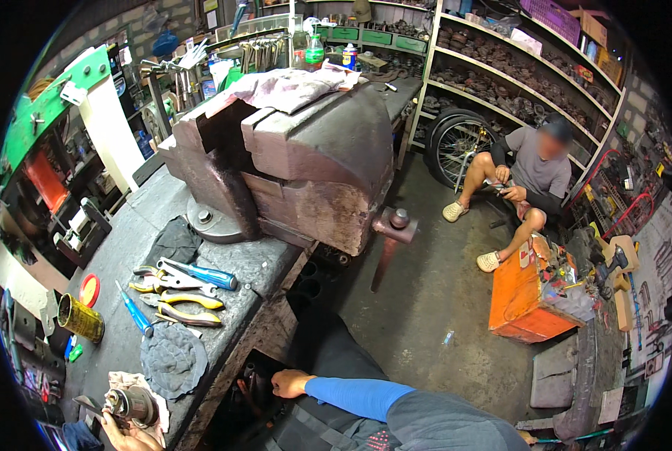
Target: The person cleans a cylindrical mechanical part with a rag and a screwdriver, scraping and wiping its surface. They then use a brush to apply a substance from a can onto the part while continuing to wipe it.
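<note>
At the lower left of the bench, my left hand [129, 437] is closed around the end of a round metal motor-like part [137, 404]. The part rests on a light rag [160, 391]. My right hand [291, 383], below a blue sleeve, is at the opening of a drawer [252, 376] under the bench edge. Its fingers are curled, and whatever they hold is hidden. Beside the part lies a round grey cloth [173, 359]. Farther up are yellow-and-black pliers [189, 307], a blue-handled screwdriver [134, 310] and another blue-handled tool [214, 276].
A huge bench vise [313, 150] fills the bench's far end, its handle [385, 259] jutting over the floor. A yellow can [80, 319] stands at the left. Across the floor a person [535, 165] sits beside an orange cabinet [527, 297]. Shelves [516, 79] of parts line the back.
</note>
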`<control>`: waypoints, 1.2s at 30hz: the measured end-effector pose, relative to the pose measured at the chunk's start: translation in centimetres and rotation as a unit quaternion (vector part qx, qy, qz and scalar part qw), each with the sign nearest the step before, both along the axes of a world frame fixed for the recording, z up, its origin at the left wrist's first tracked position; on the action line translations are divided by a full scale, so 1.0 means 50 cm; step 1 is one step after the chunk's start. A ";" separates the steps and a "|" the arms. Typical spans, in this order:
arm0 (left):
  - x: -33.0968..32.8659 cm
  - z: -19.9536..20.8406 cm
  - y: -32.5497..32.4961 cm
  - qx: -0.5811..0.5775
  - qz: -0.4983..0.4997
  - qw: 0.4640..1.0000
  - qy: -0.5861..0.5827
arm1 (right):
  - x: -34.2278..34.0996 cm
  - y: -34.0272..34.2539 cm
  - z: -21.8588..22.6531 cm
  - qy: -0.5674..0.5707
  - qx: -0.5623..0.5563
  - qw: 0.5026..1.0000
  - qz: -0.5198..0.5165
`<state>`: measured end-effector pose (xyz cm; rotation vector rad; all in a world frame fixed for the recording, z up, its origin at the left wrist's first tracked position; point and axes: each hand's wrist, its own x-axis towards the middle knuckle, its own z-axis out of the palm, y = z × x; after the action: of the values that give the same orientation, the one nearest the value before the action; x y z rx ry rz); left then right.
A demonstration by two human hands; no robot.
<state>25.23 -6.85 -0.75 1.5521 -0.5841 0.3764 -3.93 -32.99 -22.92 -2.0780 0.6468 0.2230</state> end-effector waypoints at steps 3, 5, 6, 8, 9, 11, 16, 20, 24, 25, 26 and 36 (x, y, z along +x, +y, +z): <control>0.036 -0.038 0.021 0.022 0.016 1.000 0.004 | -0.001 -0.001 -0.009 0.000 0.004 1.000 -0.001; 0.054 -0.055 0.036 0.035 0.026 0.999 0.004 | 0.000 0.000 -0.004 0.005 0.006 1.000 0.000; 0.063 -0.062 0.046 0.039 0.029 0.999 0.006 | 0.001 0.001 -0.001 0.008 0.007 1.000 0.001; 0.078 -0.073 0.060 0.034 0.026 0.999 0.024 | 0.000 0.001 0.004 0.004 0.005 1.000 0.004; 0.083 -0.080 0.067 0.016 0.017 0.998 0.051 | -0.001 0.001 0.006 0.002 0.004 1.000 0.006; 0.057 -0.040 0.036 -0.157 -0.036 0.970 0.181 | -0.004 -0.002 0.006 0.007 0.005 1.000 0.009; 0.081 -0.055 0.055 -0.193 -0.050 0.960 0.196 | 0.001 -0.001 0.013 0.007 0.006 1.000 0.017; 0.080 -0.056 0.050 -0.179 -0.052 0.966 0.179 | 0.003 -0.002 -0.005 0.009 -0.002 1.000 0.020; 0.093 -0.073 0.067 -0.070 -0.036 0.991 0.107 | 0.005 -0.001 -0.022 0.005 -0.002 1.000 0.017; 0.090 -0.076 0.072 0.070 0.046 0.996 -0.010 | 0.005 0.000 -0.023 0.002 -0.003 1.000 0.013; 0.090 -0.080 0.072 0.103 0.064 0.992 -0.046 | 0.004 0.001 -0.023 0.000 -0.004 1.000 0.010; 0.109 -0.090 0.072 0.025 -0.003 1.000 -0.005 | 0.003 -0.001 -0.020 -0.003 -0.010 1.000 0.017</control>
<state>30.70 -3.24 -5.25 1.5967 -0.6108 0.3682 -3.76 -33.02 -23.92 -2.1099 0.6125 0.2318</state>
